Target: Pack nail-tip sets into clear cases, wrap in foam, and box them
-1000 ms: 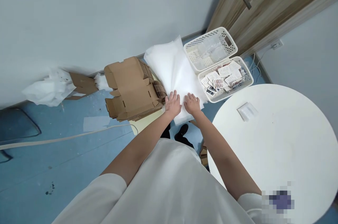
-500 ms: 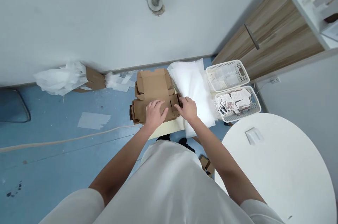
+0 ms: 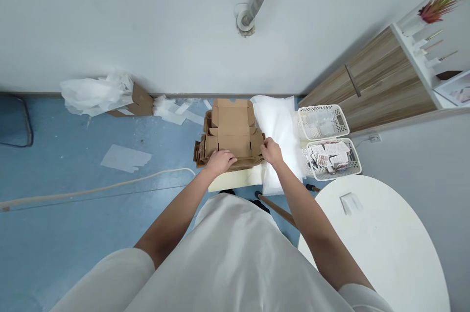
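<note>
An unfolded brown cardboard box (image 3: 235,123) lies on top of a stack of flat cardboard boxes (image 3: 201,150). Its back panel stands away from me and its side flaps stick out. My left hand (image 3: 219,161) is closed over the near edge of this top box, fingers bent at the front flap. At the right end, my right hand (image 3: 272,151) pinches the side flap of the same box. The fingertips of both hands are partly hidden. Right beside the stack lies a pile of white foam sheets (image 3: 276,131), near my right wrist.
Two white plastic baskets stand to the right: one basket (image 3: 301,121) with clear packaging, another basket (image 3: 358,167) with printed cards. A round white table (image 3: 385,243) is at the lower right. Wrapping scraps (image 3: 97,96) and a hose (image 3: 147,178) lie on the floor.
My right hand has closed on the box's right flap. My left hand has drawn back to the near edge, its fingers more bent. The view has shifted and turned slightly.
</note>
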`<state>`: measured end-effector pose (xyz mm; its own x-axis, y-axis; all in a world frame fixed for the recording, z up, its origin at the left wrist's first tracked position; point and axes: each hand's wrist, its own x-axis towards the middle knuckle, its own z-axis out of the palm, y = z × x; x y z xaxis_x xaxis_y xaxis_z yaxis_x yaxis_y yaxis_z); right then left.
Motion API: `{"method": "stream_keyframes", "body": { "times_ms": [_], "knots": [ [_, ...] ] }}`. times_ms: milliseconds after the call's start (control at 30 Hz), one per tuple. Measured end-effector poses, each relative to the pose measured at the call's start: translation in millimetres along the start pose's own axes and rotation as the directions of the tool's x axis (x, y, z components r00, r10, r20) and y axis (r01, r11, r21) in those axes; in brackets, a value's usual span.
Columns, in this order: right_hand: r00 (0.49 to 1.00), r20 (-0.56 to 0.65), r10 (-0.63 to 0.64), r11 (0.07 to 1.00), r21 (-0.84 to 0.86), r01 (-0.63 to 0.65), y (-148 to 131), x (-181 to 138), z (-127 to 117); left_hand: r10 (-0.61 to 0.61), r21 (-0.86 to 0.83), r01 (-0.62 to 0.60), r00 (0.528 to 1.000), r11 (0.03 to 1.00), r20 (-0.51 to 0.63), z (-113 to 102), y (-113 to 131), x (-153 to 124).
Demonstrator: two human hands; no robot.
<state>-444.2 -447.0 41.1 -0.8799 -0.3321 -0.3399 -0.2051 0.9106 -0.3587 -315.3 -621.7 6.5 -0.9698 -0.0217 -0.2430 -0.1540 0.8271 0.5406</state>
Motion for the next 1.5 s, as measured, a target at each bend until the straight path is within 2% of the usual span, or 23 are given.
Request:
{"method": "stream_keyframes", "body": {
  "times_ms": [133, 233, 433, 533, 600, 667, 733, 833, 900, 1033, 1100, 1133, 1233, 1300, 1333, 1400, 1500],
  "knots": [
    [0.999, -0.022, 0.035, 0.980, 0.194, -0.030, 6.6, 1.3, -6.9, -0.005, 0.043, 0.007, 0.998, 0.999, -0.065, -5.0, 1.6, 2.6],
    [0.997, -0.082, 0.012, 0.951, 0.310, 0.013, 13.6, -3.1, -11.1, 0.006, 0.068, 0.003, 0.992, 0.998, -0.125, -7.3, 4.1, 5.9],
    [0.948, -0.283, -0.143, 0.935, 0.275, 0.223, 17.8, -29.7, -6.0, 0.029, 0.059, -0.013, 0.960, 0.998, -0.278, -15.6, 7.8, 7.9],
    [0.952, -0.298, -0.065, 0.894, 0.408, 0.188, 14.9, -41.4, -6.9, 0.052, 0.028, -0.044, 0.926, 0.999, -0.374, -23.9, 13.5, 6.3],
    [0.970, -0.242, 0.002, 0.801, 0.581, 0.143, 14.0, -45.3, -14.8, 0.088, 0.018, -0.089, 0.902, 0.996, -0.422, -28.7, 21.4, 5.5],
    [0.980, -0.197, 0.036, 0.687, 0.717, 0.119, 15.5, -46.7, -28.3, 0.144, 0.024, -0.149, 0.884, 0.988, -0.445, -30.8, 33.4, 5.3],
    [0.974, -0.214, 0.073, 0.630, 0.767, 0.122, 20.9, -47.6, -44.3, 0.223, 0.042, -0.228, 0.869, 0.973, -0.441, -29.1, 48.9, 5.9],
    [0.941, -0.304, 0.150, 0.664, 0.736, 0.132, 38.4, -53.5, -65.1, 0.369, 0.077, -0.370, 0.842, 0.926, -0.393, -18.9, 77.4, 8.0],
    [0.913, -0.356, 0.201, 0.684, 0.718, 0.129, 56.3, -63.4, -74.3, 0.456, 0.098, -0.454, 0.807, 0.886, -0.376, -8.3, 98.1, 9.7],
    [0.836, -0.436, 0.334, 0.599, 0.783, 0.169, 100.9, -100.0, -84.7, 0.592, 0.093, -0.604, 0.719, 0.792, -0.364, 17.8, 139.4, 12.6],
    [0.788, -0.465, 0.402, 0.539, 0.817, 0.207, 125.0, -125.9, -88.2, 0.618, 0.055, -0.642, 0.708, 0.765, -0.340, 33.3, 158.8, 12.9],
    [0.764, -0.477, 0.434, 0.517, 0.827, 0.222, 137.3, -140.4, -89.7, 0.609, 0.028, -0.637, 0.723, 0.771, -0.327, 42.1, 167.9, 12.9],
    [0.689, -0.502, 0.523, 0.475, 0.842, 0.254, 176.2, -190.0, -91.3, 0.483, -0.090, -0.519, 0.836, 0.850, -0.259, 75.2, 194.1, 12.4],
    [0.638, -0.497, 0.588, 0.435, 0.859, 0.269, 203.4, -226.8, -88.5, 0.380, -0.200, -0.398, 0.917, 0.895, -0.122, 103.4, 212.3, 11.5],
    [0.612, -0.483, 0.626, 0.402, 0.873, 0.277, 217.2, -245.9, -85.5, 0.344, -0.262, -0.339, 0.939, 0.903, -0.028, 118.8, 222.2, 10.5],
    [0.557, -0.428, 0.711, 0.306, 0.902, 0.303, 244.1, -284.3, -75.7, 0.289, -0.384, -0.202, 0.939, 0.901, 0.185, 150.3, 243.9, 5.6],
    [0.466, -0.314, 0.827, 0.127, 0.913, 0.388, 279.9, -339.0, -51.2, 0.204, -0.470, 0.033, 0.873, 0.882, 0.444, 192.0, 278.6, -10.8]
  ]
}}
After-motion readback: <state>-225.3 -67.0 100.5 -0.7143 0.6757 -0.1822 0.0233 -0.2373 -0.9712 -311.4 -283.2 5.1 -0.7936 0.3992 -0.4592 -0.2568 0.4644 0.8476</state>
